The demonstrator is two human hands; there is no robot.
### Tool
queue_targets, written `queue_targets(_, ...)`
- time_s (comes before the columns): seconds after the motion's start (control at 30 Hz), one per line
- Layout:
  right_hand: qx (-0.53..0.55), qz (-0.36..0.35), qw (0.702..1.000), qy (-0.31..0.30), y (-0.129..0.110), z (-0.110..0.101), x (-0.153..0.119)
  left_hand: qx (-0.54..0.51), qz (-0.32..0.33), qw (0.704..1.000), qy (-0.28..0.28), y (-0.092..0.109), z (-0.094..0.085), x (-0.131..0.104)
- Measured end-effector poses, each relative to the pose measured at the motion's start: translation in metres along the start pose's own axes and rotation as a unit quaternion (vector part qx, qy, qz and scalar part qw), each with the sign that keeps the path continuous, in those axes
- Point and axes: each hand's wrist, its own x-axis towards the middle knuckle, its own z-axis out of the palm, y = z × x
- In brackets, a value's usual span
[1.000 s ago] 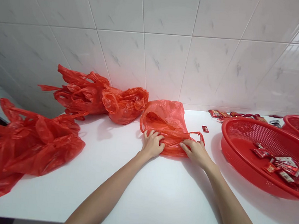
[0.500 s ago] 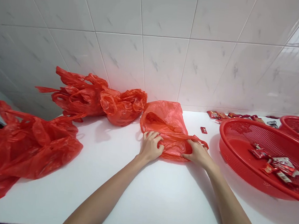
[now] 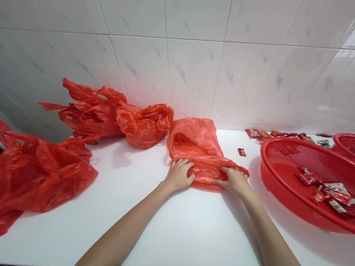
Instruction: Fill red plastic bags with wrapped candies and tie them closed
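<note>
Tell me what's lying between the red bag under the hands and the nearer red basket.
In the head view, one small red packet lies between bag and basket; more packets lie farther back by the wall.

The left hand [image 3: 178, 175] and the right hand [image 3: 235, 181] covered parts of the red bag [image 3: 196, 133] under them. Both arms [image 3: 132, 225] were cut off at the bottom. A crumpled bag [image 3: 45, 182] ran off the left edge. The big basket [image 3: 283, 169] ran off the right edge, and so did the second basket [image 3: 350, 145], partly hidden behind it. Marks on the small packet [image 3: 242, 152] were too tiny to read. The gray thing [image 3: 324, 142] near the wall was too small to tell.
</note>
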Motion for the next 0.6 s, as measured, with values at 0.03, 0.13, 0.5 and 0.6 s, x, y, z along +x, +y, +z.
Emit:
queue_targets(0.03, 0.0, 0.016, 1.0, -0.004, 0.002, -0.0001, 0.0001, 0.005, -0.008, 1.0, -0.003, 0.0, -0.001, 0.0002)
queue_targets(0.13, 0.011, 0.046, 0.999, 0.004, 0.0065, -0.0003, 0.0001, 0.014, -0.02, 1.0, -0.013, 0.0014, -0.0027, 0.0007)
queue_targets(0.5, 0.031, 0.025, 0.999, -0.001, 0.0055, -0.005, -0.0025, 0.031, -0.032, 0.999, -0.018, 0.0066, -0.002, -0.0026)
queue_targets(0.6, 0.048, -0.021, 0.998, 0.039, 0.004, -0.0052, -0.0014, 0.036, -0.035, 0.999, -0.013, 0.0053, -0.0008, -0.0022)
